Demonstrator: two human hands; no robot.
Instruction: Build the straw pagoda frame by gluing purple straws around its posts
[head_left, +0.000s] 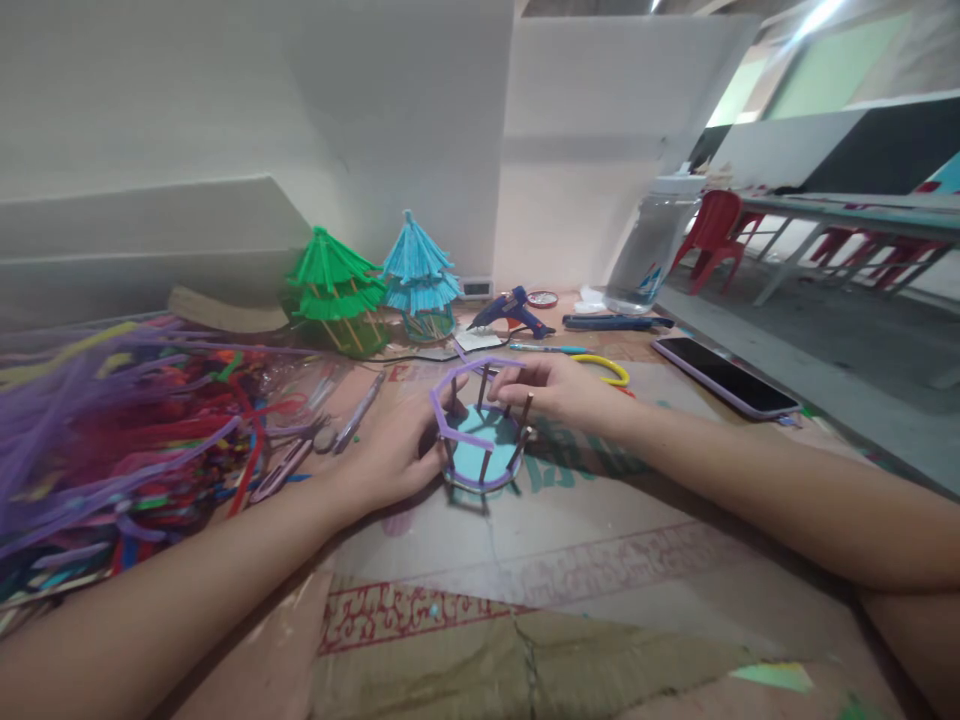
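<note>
A small model frame with a round light-blue base and several short dark posts stands on the table in front of me. A purple pipe cleaner is bent in angles around the tops of the posts, its one end lying loose at the front. My left hand grips the frame from the left, thumb at the near side and fingers behind. At the back right, my right hand pinches the purple pipe cleaner; its fingertips are partly hidden by the frame.
Behind stand a green model pavilion and a blue one, with a blue glue gun beside them. Pipe cleaners are heaped at left. A utility knife, yellow-handled scissors, phone and plastic bottle lie or stand right.
</note>
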